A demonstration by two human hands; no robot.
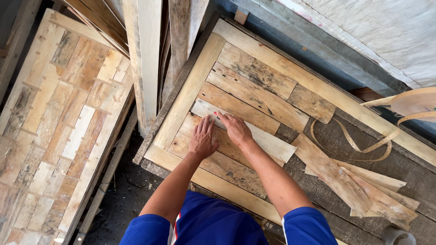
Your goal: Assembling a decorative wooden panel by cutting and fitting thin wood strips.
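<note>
Presently: left hand (201,141) flat, fingers spread, holding nothing, on pale narrow wooden slat (268,141); right hand (235,128) pressing same slat, pinching small red-tipped item, at framed patchwork panel's (190,88) nine o'clock.

Pale strip (254,134) under hands: whitish cream, faint grey grain. Framed panel (190,86): light yellow-tan border; inner boards honey brown to tan, black-grey weathering blotches, dark knots. Loose offcuts (359,186): warm tan, streaky grain. Edge banding coil (415,102): beige. Tabletop (408,168): dark grey-brown. Second panel (59,122): patchwork of cream, ochre, grey slats. Sleeves (309,227): bright blue; red-white trim at chest. Small red object at right fingers (217,114).
</note>
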